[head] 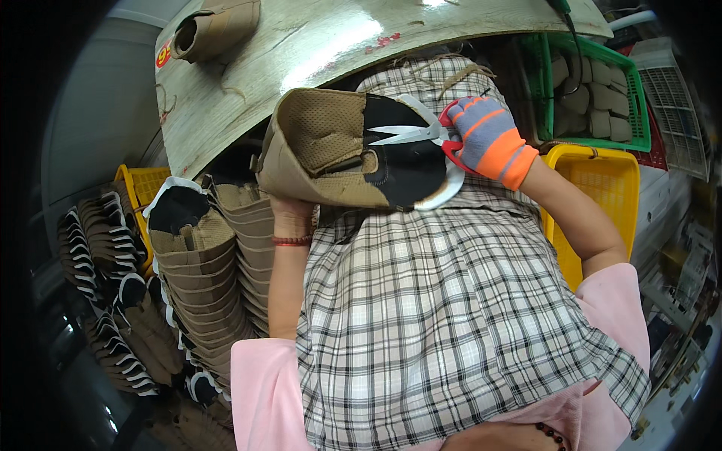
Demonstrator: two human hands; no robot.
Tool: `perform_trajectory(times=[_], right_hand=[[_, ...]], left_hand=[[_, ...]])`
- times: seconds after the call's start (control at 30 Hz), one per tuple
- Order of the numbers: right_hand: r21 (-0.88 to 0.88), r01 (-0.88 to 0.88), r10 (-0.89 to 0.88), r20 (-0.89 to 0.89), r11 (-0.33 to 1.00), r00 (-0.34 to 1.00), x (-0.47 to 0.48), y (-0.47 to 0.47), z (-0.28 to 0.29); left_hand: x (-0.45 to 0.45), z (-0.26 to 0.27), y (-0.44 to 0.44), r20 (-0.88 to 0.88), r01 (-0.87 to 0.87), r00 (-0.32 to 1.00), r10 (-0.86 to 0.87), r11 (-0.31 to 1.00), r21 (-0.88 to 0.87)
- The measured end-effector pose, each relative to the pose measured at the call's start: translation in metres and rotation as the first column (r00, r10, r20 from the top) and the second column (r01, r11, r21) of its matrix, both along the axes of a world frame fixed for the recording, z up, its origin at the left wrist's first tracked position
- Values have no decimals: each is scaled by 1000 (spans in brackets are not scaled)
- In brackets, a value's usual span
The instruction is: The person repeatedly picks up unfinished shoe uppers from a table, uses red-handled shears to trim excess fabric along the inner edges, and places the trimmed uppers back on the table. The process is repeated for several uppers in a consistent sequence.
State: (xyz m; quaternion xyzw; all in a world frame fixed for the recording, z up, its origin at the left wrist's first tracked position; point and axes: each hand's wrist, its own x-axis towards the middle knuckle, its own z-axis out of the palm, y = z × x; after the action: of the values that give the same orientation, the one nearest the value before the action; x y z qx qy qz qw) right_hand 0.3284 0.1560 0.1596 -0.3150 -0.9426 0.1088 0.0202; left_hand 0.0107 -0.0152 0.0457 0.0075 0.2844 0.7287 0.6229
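A tan boot upper (324,129) with a mesh lining and a black and white toe part lies on its side over my lap. Beneath its tan end, my left hand (293,213) supports it, the fingers hidden under the material. My right hand (488,135), in a grey and orange striped glove, grips red-handled scissors (409,134). Their blades are parted and lie over the black lining, pointing left. Whether they touch it I cannot tell.
A worktable (254,79) bears another tan upper (217,31) and thread scraps. Stacked uppers (197,282) stand at left, near a yellow basket (148,183). At right are a yellow basket (626,197) and a green crate (640,107) holding tan pieces.
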Motion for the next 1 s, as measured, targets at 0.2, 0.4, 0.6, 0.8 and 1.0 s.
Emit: perform_trajectory(times=[0.2,0.4,0.6,0.8,1.0], right_hand=[[-2,-41,41,104,999,994,-19,5,-9],[-2,-118,117,122,993,986,-26,9,-12],[69,-163,166,-39,984,985,-30,9,-25],[-55,52,-44,132,997,990,-18,13,-20],[128,-132,141,-66,983,988,-44,8,4]], left_hand=[[13,-33,7,3,13,1000,-13,965,-261],[15,-48,11,113,106,989,-90,985,-139],[23,-69,10,-443,16,891,-95,984,-179],[24,-75,1,-309,105,941,-141,986,-128],[20,-70,-5,-517,78,845,-137,988,-134]])
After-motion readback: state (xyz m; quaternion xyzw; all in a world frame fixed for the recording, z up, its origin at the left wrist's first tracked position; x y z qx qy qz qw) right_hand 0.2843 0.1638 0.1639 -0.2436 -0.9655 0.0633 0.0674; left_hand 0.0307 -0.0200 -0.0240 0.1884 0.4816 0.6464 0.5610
